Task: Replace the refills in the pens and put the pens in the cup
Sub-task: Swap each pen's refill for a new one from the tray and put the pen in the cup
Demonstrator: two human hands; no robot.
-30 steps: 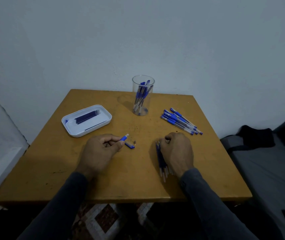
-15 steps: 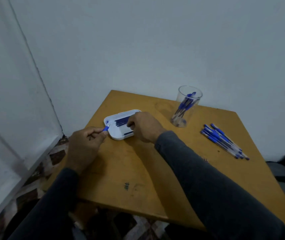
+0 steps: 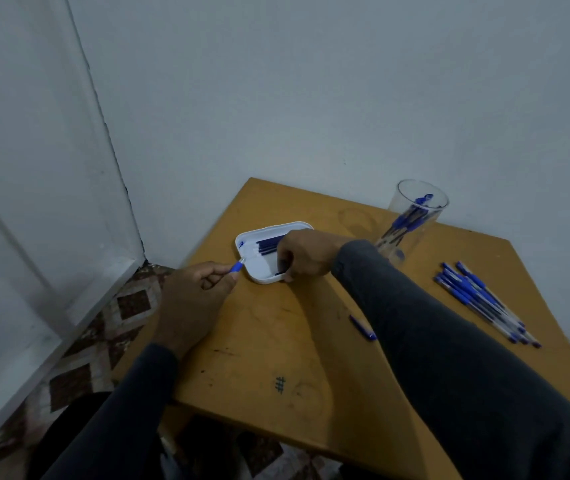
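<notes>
Your left hand pinches a blue pen tip piece between thumb and fingers, its point just at the near-left rim of the white tray. Your right hand reaches across into that tray with fingers curled down over the dark refills; whether it has pinched one, you cannot tell. Right of that hand stands the clear cup with pens inside. Nearer you lies a blue cap, and farther right a pile of pens on the wooden table.
</notes>
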